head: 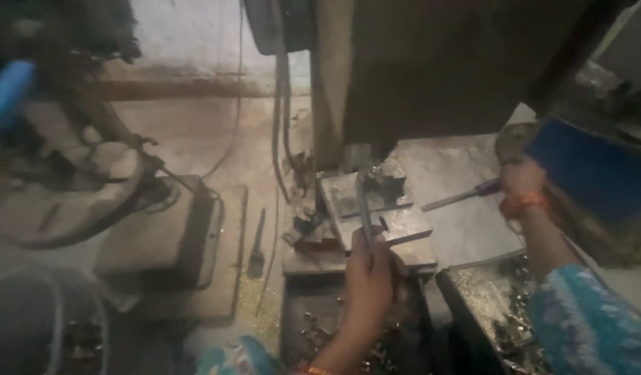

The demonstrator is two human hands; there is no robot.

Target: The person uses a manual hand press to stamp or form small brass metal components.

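Note:
My left hand [371, 278] grips a thin metal rod [364, 208] that rises from my fist over a stack of grey metal die blocks [397, 222] on a press bed. My right hand [522, 182], with an orange thread at the wrist, reaches to the right and holds the dark handle of a long flat tool [463, 196] lying across a grey metal plate [466, 229]. Both arms wear light blue patterned sleeves. The tip of the rod sits near a dark fixture [384, 177] on the upper block.
A dark machine column [431, 69] stands behind the blocks. Cables [282, 125] hang at its left. A low grey block [161, 239] and a small brush [256, 250] lie on the dusty floor. Metal chips [501, 312] litter the lower right. A blue panel [591, 173] stands at right.

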